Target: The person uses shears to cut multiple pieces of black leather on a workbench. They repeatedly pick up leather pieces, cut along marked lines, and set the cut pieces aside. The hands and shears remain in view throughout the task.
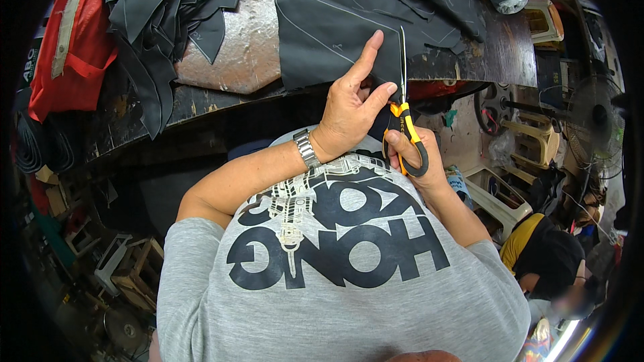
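Observation:
In my right hand [419, 154] is a pair of scissors [404, 117] with yellow and black handles, its narrow blades pointing away from me and close together. The blades lie along a large black sheet of material [322, 33] marked with pale drawn outlines. My left hand [352, 104], with a metal watch on its wrist, is at the sheet's near edge, just left of the scissors. Its index finger stretches over the sheet and its thumb points toward the blades. The material passes between them, while the other fingers are mostly hidden.
Cut black pieces [168, 13] lie heaped at the far left, some hanging over the edge of the worn table [231, 37]. A red bag [74, 47] hangs beside them. Plastic stools [496, 198] and a fan [594, 121] stand at right. Another person [547, 248] is at lower right.

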A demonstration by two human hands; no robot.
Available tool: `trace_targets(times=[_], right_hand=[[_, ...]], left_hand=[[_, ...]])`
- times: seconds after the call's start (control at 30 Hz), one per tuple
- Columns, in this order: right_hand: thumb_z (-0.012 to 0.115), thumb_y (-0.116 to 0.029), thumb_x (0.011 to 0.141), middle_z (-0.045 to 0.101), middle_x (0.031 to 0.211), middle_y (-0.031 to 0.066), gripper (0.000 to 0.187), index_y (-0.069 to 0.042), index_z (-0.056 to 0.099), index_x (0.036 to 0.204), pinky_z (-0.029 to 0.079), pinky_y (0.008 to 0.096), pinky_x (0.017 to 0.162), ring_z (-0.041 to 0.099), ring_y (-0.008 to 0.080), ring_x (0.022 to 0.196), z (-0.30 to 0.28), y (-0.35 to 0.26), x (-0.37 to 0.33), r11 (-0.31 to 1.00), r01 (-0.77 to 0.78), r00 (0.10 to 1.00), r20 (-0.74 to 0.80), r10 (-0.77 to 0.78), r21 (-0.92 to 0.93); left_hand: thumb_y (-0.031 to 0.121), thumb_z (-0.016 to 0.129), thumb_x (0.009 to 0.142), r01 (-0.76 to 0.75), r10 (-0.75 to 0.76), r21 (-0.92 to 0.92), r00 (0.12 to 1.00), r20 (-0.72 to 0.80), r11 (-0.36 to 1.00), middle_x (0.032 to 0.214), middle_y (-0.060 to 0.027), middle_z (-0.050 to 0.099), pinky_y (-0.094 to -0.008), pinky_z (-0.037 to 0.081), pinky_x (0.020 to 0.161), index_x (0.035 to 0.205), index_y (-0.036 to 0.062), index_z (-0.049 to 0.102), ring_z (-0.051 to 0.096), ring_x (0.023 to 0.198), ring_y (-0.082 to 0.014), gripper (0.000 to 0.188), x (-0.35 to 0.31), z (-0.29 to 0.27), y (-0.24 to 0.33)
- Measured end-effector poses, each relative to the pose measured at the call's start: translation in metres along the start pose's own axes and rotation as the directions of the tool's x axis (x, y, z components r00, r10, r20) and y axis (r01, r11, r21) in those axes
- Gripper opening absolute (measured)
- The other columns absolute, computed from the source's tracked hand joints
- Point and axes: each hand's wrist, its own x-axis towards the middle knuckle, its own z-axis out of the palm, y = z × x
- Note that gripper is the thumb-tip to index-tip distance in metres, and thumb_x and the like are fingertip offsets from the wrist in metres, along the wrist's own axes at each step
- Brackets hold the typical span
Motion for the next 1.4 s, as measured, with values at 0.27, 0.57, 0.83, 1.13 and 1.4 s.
trace_targets(times=[0.27, 0.57, 0.83, 1.13, 1.4], right_hand=[[0.074, -0.036, 0.087, 0.054, 0.054, 0.0002, 0.038, -0.005, 0.06, 0.071, 0.036, 0.0202, 0.044, 0.049, 0.0059, 0.045, 0.001, 0.001, 0.0, 0.999, -0.02, 1.0, -0.024, 0.02, -0.029], [0.077, -0.034, 0.085, 0.053, 0.055, 0.0006, 0.037, -0.006, 0.058, 0.07, 0.035, 0.0195, 0.041, 0.048, 0.0065, 0.044, -0.001, 0.004, 0.004, 0.977, -0.07, 0.997, 0.046, 0.062, 0.204], [0.075, -0.034, 0.086, 0.053, 0.054, 0.0002, 0.038, -0.006, 0.057, 0.068, 0.032, 0.0191, 0.039, 0.045, 0.0053, 0.042, -0.002, 0.008, 0.004, 0.985, -0.072, 0.997, 0.038, 0.067, 0.155], [0.076, -0.051, 0.078, 0.06, 0.069, 0.0054, 0.053, 0.0, 0.062, 0.084, 0.043, 0.0208, 0.043, 0.056, 0.0109, 0.05, -0.036, 0.005, 0.028, 0.97, -0.114, 0.899, 0.437, 0.008, 0.216], [0.077, -0.041, 0.079, 0.058, 0.059, 0.0059, 0.046, 0.002, 0.063, 0.072, 0.042, 0.0205, 0.041, 0.054, 0.0113, 0.044, -0.027, -0.014, 0.062, 0.984, -0.178, 0.82, 0.555, 0.142, 0.01]], left_hand=[[-0.002, 0.06, 0.092, -0.034, 0.035, 0.024, 0.999, -0.022, 0.999, 0.139, -0.0094, 0.053, -0.0184, 0.05, 0.077, 0.155, 0.0086, 0.026, 0.054, 0.092, -0.003, 0.072, 0.0, 0.001, -0.002], [-0.002, 0.061, 0.091, -0.015, 0.015, -0.007, 0.999, -0.034, 1.0, 0.135, -0.007, 0.054, -0.0167, 0.049, 0.072, 0.154, 0.0087, 0.028, 0.051, 0.087, -0.0012, 0.072, -0.001, 0.0, -0.004], [-0.003, 0.062, 0.091, -0.019, 0.019, 0.004, 0.998, -0.052, 1.0, 0.118, -0.0019, 0.059, -0.0176, 0.05, 0.074, 0.154, 0.0081, 0.029, 0.052, 0.087, -0.0011, 0.072, -0.001, 0.0, -0.004], [-0.008, 0.062, 0.087, 0.127, -0.124, -0.114, 0.992, 0.028, 0.985, 0.127, -0.0017, 0.054, -0.0187, 0.052, 0.072, 0.154, 0.0093, 0.027, 0.051, 0.081, -0.0025, 0.078, -0.015, -0.055, 0.038], [-0.003, 0.066, 0.087, 0.197, -0.205, 0.082, 0.974, 0.098, 0.977, 0.132, -0.0063, 0.055, -0.02, 0.051, 0.077, 0.148, 0.0026, 0.04, 0.055, 0.09, -0.0042, 0.066, -0.034, -0.1, 0.062]])
